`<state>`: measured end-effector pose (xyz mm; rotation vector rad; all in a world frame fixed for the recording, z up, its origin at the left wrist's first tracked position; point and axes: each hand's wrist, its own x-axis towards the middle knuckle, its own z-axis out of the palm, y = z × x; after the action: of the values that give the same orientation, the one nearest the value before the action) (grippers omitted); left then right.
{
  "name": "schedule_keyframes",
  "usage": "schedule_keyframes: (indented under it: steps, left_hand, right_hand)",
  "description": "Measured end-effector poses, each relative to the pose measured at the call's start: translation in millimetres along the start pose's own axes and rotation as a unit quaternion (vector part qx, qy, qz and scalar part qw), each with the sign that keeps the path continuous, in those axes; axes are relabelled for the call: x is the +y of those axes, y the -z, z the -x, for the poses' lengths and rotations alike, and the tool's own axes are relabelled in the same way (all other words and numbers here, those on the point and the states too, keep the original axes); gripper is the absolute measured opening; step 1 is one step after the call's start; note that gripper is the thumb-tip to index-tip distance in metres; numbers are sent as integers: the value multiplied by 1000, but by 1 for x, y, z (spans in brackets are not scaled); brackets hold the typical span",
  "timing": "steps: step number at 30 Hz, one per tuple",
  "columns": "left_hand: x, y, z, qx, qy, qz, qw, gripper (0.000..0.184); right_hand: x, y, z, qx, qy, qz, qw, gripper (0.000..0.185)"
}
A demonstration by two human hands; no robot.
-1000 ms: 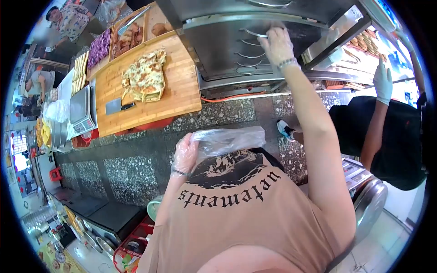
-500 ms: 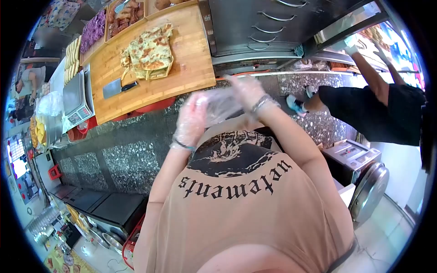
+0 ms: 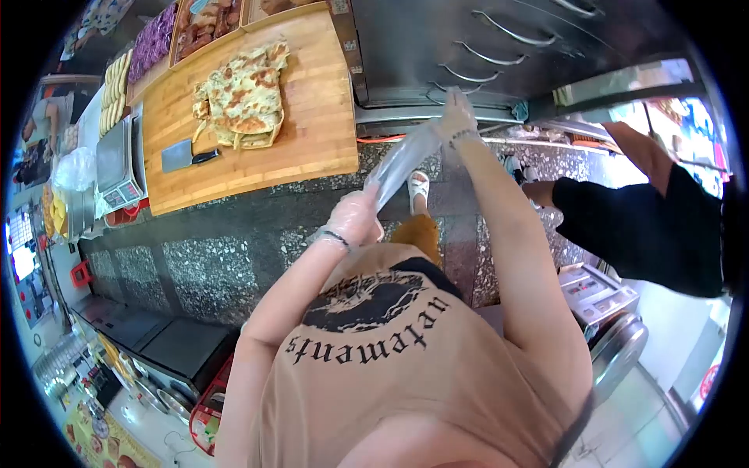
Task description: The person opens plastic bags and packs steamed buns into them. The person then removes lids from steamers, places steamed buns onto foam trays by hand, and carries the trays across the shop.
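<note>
A clear plastic bag (image 3: 406, 162) is stretched slantwise between my two hands, above the floor. My left hand (image 3: 355, 217), in a thin clear glove, is closed round its lower end, close to my body. Farther out, my gloved right hand (image 3: 458, 118) grips the upper end, its fingertips overlapping the drawer handles in view; whether they touch is unclear. On the wooden board (image 3: 320, 140) lies a browned, layered flatbread (image 3: 246, 97). A cleaver (image 3: 178, 156) with a dark handle rests beside it.
Metal drawers (image 3: 413, 47) stand beyond my right hand. A scale (image 3: 117, 160) sits left of the board, near shredded purple cabbage (image 3: 152, 43) and a tray of browned food (image 3: 204, 31). Another person in black shorts (image 3: 640, 226) stands at right.
My right hand has moved up and outward toward the drawers, and the bag has drawn out into a long strip. My left hand is lower. A white-sandalled foot now shows below the bag.
</note>
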<state>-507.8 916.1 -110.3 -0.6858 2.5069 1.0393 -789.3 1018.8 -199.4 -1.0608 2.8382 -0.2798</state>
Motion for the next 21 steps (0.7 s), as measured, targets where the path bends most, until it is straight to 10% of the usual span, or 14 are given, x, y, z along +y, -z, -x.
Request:
schedule_keyframes:
  steps: [7,10,21]
  left_hand:
    - [-2,6,-47,58,96,27,993,39]
    - [-7,0,-36,53,55,42,996,43]
    - [4,5,-11,66,108,42,991,60]
  right_hand:
    - [2,7,-53,-271,-19,57,961,61]
    - [11,28,-23,-269,132,152,942,51]
    - [42,48,54,-415,43,-164,894,44]
